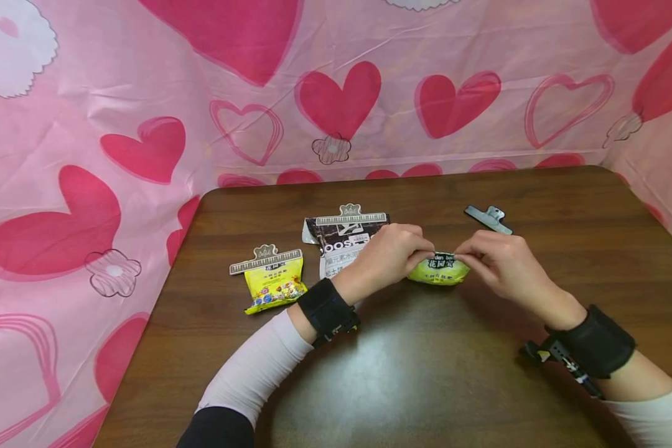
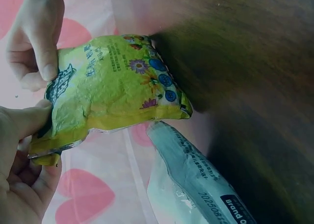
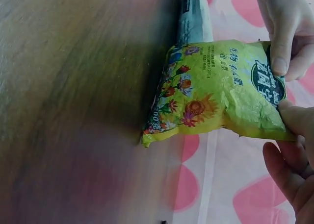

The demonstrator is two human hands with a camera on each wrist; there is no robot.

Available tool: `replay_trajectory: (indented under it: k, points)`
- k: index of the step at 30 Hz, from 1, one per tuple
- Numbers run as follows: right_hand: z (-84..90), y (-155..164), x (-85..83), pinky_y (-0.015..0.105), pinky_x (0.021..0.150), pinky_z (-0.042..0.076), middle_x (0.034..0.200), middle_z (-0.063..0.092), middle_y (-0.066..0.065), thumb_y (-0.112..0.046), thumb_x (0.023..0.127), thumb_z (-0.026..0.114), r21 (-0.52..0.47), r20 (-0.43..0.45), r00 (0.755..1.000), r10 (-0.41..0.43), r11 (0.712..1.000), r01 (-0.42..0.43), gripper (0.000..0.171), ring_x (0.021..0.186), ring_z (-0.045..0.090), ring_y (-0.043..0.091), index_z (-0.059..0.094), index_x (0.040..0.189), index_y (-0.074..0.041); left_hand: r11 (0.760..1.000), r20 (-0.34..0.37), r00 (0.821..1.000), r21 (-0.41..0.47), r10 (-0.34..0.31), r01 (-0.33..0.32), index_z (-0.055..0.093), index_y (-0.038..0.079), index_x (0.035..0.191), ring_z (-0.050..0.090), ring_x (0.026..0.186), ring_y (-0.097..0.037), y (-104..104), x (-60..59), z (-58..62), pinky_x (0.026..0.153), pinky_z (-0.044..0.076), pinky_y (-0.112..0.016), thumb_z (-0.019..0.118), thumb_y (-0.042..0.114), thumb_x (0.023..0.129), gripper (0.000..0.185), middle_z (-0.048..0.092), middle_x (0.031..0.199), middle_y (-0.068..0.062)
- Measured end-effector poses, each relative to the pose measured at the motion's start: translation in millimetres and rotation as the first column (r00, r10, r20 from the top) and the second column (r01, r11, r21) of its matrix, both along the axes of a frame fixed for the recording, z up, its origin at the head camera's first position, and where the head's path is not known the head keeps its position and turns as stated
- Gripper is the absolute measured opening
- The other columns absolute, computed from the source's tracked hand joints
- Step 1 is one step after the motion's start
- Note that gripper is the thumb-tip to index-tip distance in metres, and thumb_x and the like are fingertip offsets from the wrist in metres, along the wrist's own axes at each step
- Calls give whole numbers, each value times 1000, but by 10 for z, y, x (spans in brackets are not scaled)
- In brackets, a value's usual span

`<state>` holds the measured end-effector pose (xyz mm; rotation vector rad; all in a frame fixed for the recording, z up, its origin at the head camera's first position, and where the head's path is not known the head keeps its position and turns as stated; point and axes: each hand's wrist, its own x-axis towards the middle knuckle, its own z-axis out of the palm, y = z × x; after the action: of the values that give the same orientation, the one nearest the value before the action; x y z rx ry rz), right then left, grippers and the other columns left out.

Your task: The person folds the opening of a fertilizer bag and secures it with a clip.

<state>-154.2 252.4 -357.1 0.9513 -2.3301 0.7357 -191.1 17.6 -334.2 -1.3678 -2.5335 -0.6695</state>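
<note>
A small yellow snack bag with flower prints stands on its bottom edge on the brown table, its top held by both hands. My left hand pinches the top left corner of the bag. My right hand pinches the top right corner of the same bag. A grey clip lies on the table just behind my right hand.
A second yellow bag shut with a clip lies at the left. A dark and white bag with a clip on top lies behind my left hand. A pink heart-patterned sheet walls the table at the back and sides.
</note>
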Motion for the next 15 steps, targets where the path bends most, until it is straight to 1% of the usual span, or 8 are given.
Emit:
replay_trajectory:
  k: [4, 8, 13, 15]
  points:
    - [21, 76, 24, 14, 58, 43, 77, 69, -7, 2, 68, 84, 10, 20, 999, -34, 999, 34, 26, 63, 52, -3, 75, 86, -15, 1000, 21, 1000, 1, -2, 2, 78, 16, 101, 64, 80, -6, -48, -2, 19, 77, 51, -22, 64, 21, 97, 15, 70, 87, 4]
    - [43, 148, 38, 15, 61, 48, 78, 70, -11, 1, 67, 86, 18, 42, 998, -54, 998, 53, 28, 68, 57, -5, 75, 86, -17, 1000, 23, 1000, -8, -13, 13, 78, 16, 104, 65, 85, -6, -105, -21, 37, 82, 52, -22, 64, 21, 97, 16, 72, 92, 5]
    - [45, 200, 57, 13, 64, 48, 80, 71, -12, -1, 68, 86, 44, 61, 997, -51, 998, 49, 28, 70, 60, -4, 76, 88, -18, 999, 8, 999, -6, -32, 32, 78, 15, 103, 66, 88, -7, -149, -38, 36, 84, 52, -24, 67, 22, 96, 15, 73, 95, 4]
    - [39, 220, 69, 13, 64, 48, 81, 72, -11, -1, 67, 86, 54, 65, 997, -46, 998, 43, 29, 70, 60, -3, 76, 89, -17, 999, 14, 999, -4, -39, 39, 78, 15, 104, 67, 89, -7, -166, -43, 34, 84, 52, -24, 67, 22, 95, 16, 73, 95, 4]
